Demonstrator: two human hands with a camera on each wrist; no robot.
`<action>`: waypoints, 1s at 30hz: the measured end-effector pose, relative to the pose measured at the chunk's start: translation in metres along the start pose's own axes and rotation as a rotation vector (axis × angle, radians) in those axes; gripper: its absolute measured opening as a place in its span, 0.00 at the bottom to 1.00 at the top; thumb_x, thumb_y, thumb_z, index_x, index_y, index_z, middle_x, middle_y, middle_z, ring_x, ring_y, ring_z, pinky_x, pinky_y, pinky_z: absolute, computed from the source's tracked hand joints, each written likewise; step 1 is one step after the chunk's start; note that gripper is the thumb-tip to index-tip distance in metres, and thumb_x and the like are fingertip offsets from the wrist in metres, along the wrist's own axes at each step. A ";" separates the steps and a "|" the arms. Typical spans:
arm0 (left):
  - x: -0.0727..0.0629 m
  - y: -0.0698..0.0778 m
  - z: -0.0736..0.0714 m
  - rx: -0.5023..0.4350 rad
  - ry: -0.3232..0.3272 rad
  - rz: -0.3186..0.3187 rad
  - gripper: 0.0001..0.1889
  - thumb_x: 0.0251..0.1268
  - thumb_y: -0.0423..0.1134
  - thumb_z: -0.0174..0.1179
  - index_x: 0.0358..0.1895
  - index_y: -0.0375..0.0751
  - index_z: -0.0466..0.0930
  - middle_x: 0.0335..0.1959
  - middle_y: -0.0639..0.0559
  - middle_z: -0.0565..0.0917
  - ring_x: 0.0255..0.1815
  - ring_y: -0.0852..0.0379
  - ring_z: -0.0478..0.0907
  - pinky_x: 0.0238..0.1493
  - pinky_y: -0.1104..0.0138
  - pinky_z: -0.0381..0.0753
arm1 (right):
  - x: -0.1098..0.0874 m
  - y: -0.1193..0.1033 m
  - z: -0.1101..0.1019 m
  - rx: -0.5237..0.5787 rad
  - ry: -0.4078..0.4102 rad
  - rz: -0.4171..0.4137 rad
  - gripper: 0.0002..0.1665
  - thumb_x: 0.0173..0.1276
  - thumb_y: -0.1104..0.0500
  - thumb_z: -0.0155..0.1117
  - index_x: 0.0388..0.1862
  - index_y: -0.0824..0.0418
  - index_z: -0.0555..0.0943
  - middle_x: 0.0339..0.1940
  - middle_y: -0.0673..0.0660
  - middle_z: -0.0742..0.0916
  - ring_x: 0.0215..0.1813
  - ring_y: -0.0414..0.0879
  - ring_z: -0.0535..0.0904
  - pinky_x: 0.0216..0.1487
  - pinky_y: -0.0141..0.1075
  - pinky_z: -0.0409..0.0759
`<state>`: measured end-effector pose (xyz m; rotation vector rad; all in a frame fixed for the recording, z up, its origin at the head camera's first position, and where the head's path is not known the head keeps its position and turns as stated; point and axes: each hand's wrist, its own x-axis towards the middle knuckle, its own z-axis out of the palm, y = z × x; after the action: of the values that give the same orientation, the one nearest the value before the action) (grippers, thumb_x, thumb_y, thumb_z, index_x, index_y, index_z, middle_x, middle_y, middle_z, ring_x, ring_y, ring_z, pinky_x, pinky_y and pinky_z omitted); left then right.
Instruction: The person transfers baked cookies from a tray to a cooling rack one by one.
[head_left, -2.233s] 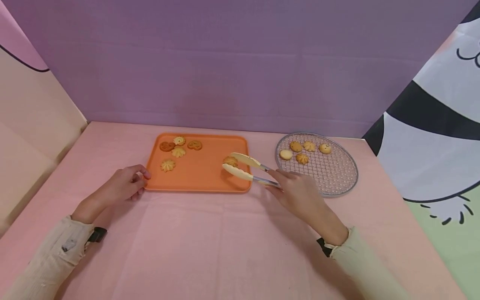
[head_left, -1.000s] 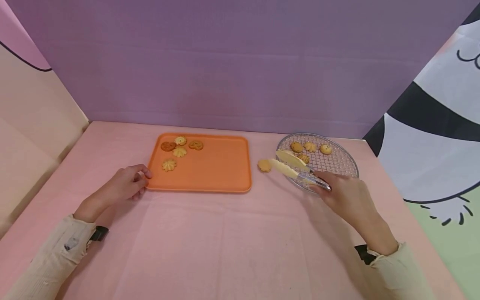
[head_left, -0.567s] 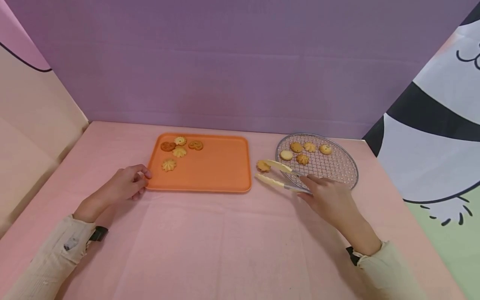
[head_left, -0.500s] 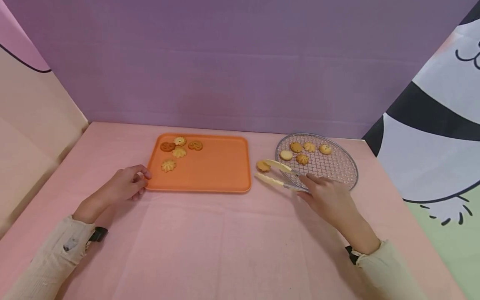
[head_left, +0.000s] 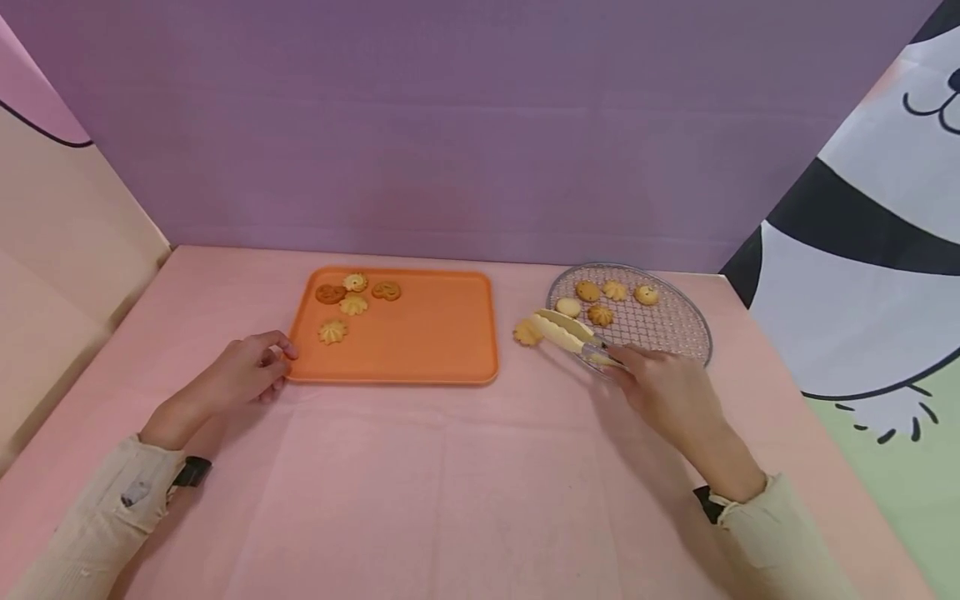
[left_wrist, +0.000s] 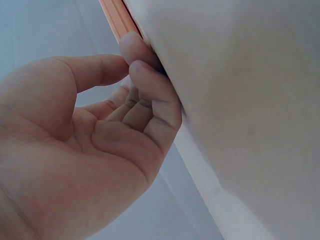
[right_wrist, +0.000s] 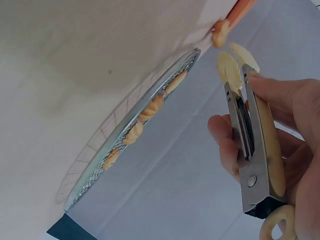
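My left hand (head_left: 243, 368) pinches the front left corner of an orange tray (head_left: 420, 358), whose rim (left_wrist: 120, 20) also shows by the fingertips in the left wrist view. Several cookies lie toward the tray's left side, among them a fluted cookie (head_left: 332, 332). My right hand (head_left: 667, 396) grips metal tongs (right_wrist: 255, 145) with cream tips. Those tips are close together near a single cookie (head_left: 527, 332) on the tablecloth, between tray and rack. In the right wrist view this cookie (right_wrist: 220, 33) is apart from the tips.
At the right stands a round wire rack (head_left: 675, 329) with several cookies near its left side, including a pale oval cookie (head_left: 567, 307). A pink cloth (head_left: 480, 483) covers the table. Behind it rises a purple backdrop (head_left: 480, 150).
The tongs moved right from the tray, and the cookie that was between their tips now lies on the cloth. The tips spread beside it, then drew together. The left hand stayed at the tray corner.
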<state>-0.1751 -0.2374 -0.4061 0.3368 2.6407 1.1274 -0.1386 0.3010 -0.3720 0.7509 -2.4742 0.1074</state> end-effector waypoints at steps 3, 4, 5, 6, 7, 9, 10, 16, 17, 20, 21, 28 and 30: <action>-0.001 0.000 0.000 -0.003 -0.002 0.007 0.07 0.71 0.27 0.53 0.49 0.29 0.72 0.21 0.48 0.78 0.18 0.55 0.74 0.21 0.67 0.80 | -0.001 0.000 0.002 0.016 -0.025 -0.008 0.18 0.53 0.58 0.79 0.42 0.64 0.87 0.30 0.60 0.90 0.23 0.52 0.84 0.18 0.43 0.77; -0.001 0.000 0.000 -0.004 -0.002 0.010 0.07 0.71 0.26 0.54 0.49 0.29 0.72 0.21 0.48 0.78 0.18 0.55 0.74 0.21 0.67 0.80 | -0.001 0.000 0.002 0.021 -0.038 -0.010 0.19 0.53 0.58 0.79 0.43 0.63 0.87 0.31 0.60 0.90 0.23 0.51 0.84 0.17 0.41 0.75; -0.002 0.000 0.000 -0.004 -0.002 0.011 0.07 0.71 0.26 0.54 0.49 0.29 0.72 0.21 0.48 0.78 0.18 0.55 0.74 0.21 0.67 0.80 | -0.001 0.000 0.003 0.024 -0.050 -0.012 0.20 0.52 0.57 0.80 0.43 0.63 0.87 0.31 0.60 0.90 0.22 0.51 0.84 0.16 0.39 0.74; -0.002 0.000 0.000 -0.001 -0.002 0.014 0.07 0.71 0.26 0.54 0.49 0.29 0.72 0.21 0.48 0.78 0.18 0.55 0.74 0.21 0.67 0.80 | -0.001 -0.001 0.003 0.024 -0.064 -0.011 0.21 0.52 0.56 0.80 0.44 0.63 0.88 0.31 0.60 0.90 0.21 0.50 0.83 0.15 0.38 0.72; -0.002 0.000 0.000 -0.002 -0.001 0.016 0.08 0.71 0.26 0.54 0.49 0.29 0.72 0.21 0.48 0.78 0.18 0.55 0.74 0.21 0.67 0.80 | -0.001 -0.001 0.003 0.020 -0.078 -0.008 0.22 0.51 0.56 0.80 0.44 0.63 0.87 0.32 0.61 0.90 0.21 0.50 0.83 0.14 0.37 0.71; -0.001 0.000 0.000 0.001 0.001 0.019 0.07 0.71 0.27 0.54 0.49 0.29 0.72 0.21 0.48 0.78 0.18 0.55 0.74 0.21 0.67 0.80 | 0.000 -0.002 0.002 0.003 -0.099 -0.003 0.22 0.53 0.55 0.80 0.45 0.64 0.87 0.33 0.61 0.90 0.22 0.51 0.83 0.15 0.38 0.71; -0.001 0.000 0.000 0.001 0.003 0.021 0.07 0.71 0.27 0.54 0.49 0.29 0.72 0.21 0.48 0.78 0.18 0.55 0.74 0.21 0.67 0.80 | 0.001 -0.003 0.002 -0.004 -0.109 -0.002 0.21 0.54 0.55 0.79 0.45 0.64 0.87 0.33 0.61 0.90 0.23 0.51 0.83 0.15 0.38 0.72; 0.000 -0.001 0.000 -0.002 -0.004 0.022 0.08 0.71 0.26 0.53 0.49 0.29 0.72 0.21 0.48 0.78 0.19 0.54 0.75 0.21 0.67 0.80 | 0.005 -0.006 0.000 -0.040 -0.127 -0.005 0.16 0.58 0.58 0.76 0.43 0.64 0.86 0.32 0.60 0.89 0.25 0.53 0.84 0.18 0.43 0.76; 0.001 -0.001 0.000 -0.004 -0.007 0.018 0.08 0.71 0.26 0.53 0.49 0.29 0.72 0.22 0.48 0.78 0.19 0.54 0.74 0.21 0.67 0.80 | 0.005 -0.006 0.000 -0.036 -0.121 0.001 0.15 0.58 0.59 0.75 0.42 0.65 0.86 0.32 0.60 0.89 0.25 0.53 0.84 0.18 0.43 0.77; 0.001 0.000 0.000 -0.006 -0.014 0.008 0.08 0.71 0.27 0.53 0.50 0.29 0.72 0.22 0.47 0.78 0.19 0.54 0.74 0.22 0.67 0.80 | 0.003 -0.005 0.000 -0.011 -0.089 0.028 0.14 0.58 0.60 0.76 0.41 0.65 0.87 0.33 0.60 0.90 0.27 0.53 0.85 0.21 0.45 0.79; 0.001 0.000 0.000 -0.003 -0.013 0.008 0.08 0.71 0.27 0.53 0.50 0.29 0.72 0.22 0.47 0.78 0.19 0.54 0.74 0.22 0.67 0.80 | 0.002 -0.004 -0.001 -0.003 -0.074 0.039 0.14 0.57 0.60 0.76 0.41 0.64 0.87 0.33 0.60 0.90 0.26 0.54 0.86 0.21 0.45 0.79; 0.001 -0.001 0.000 0.011 0.001 0.010 0.07 0.71 0.27 0.54 0.48 0.30 0.72 0.21 0.49 0.78 0.18 0.54 0.75 0.21 0.66 0.80 | -0.002 0.012 -0.010 0.065 -0.065 0.155 0.14 0.58 0.60 0.76 0.43 0.63 0.88 0.25 0.59 0.88 0.17 0.43 0.76 0.18 0.40 0.72; 0.001 -0.001 -0.001 0.010 -0.003 0.008 0.07 0.71 0.27 0.54 0.48 0.30 0.72 0.21 0.48 0.78 0.18 0.54 0.74 0.21 0.67 0.80 | -0.005 0.018 -0.015 0.062 -0.059 0.181 0.15 0.58 0.59 0.76 0.43 0.63 0.88 0.20 0.57 0.87 0.15 0.40 0.69 0.17 0.37 0.68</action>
<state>-0.1760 -0.2381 -0.4064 0.3507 2.6458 1.1158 -0.1378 0.3217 -0.3607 0.5608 -2.6023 0.2321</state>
